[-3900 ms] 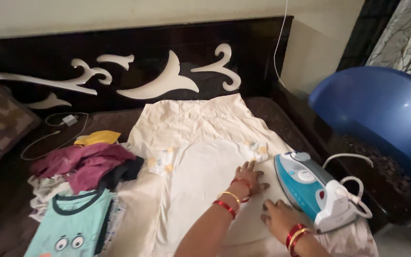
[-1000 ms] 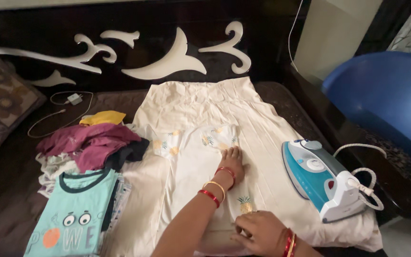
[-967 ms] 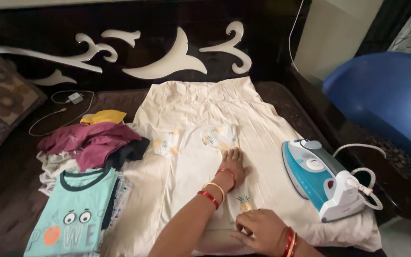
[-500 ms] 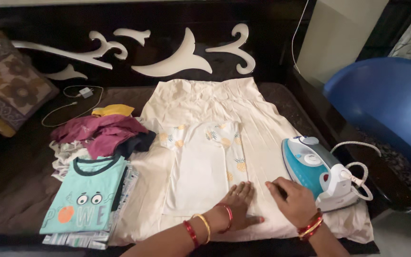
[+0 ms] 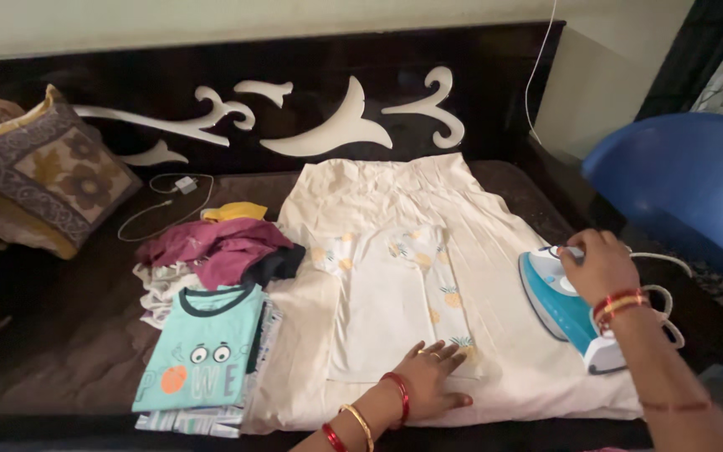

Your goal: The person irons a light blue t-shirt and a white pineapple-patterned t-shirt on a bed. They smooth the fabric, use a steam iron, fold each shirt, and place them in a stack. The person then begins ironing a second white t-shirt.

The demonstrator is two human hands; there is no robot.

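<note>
A small white garment (image 5: 395, 293) with pineapple prints lies folded lengthwise on a cream cloth (image 5: 453, 218) spread over the bed. My left hand (image 5: 430, 381) rests flat on the garment's near hem, fingers spread, bangles on the wrist. To the right, my right hand (image 5: 600, 266) is closed around the top of a blue and white steam iron (image 5: 556, 303) that sits on the cloth's right edge. The iron's white cord (image 5: 658, 259) loops off beside it.
A folded teal shirt (image 5: 204, 356) with a cartoon face tops a stack at the left, behind it a heap of maroon, black and yellow clothes (image 5: 223, 247). A charger with cable (image 5: 179, 186) and a patterned cushion (image 5: 52, 180) lie further left. A blue plastic chair (image 5: 688, 180) stands at the right.
My right hand left the cloth and went right onto the iron, taking hold of it. My left hand stays on the garment's near hem. The camera view shifted leftward.
</note>
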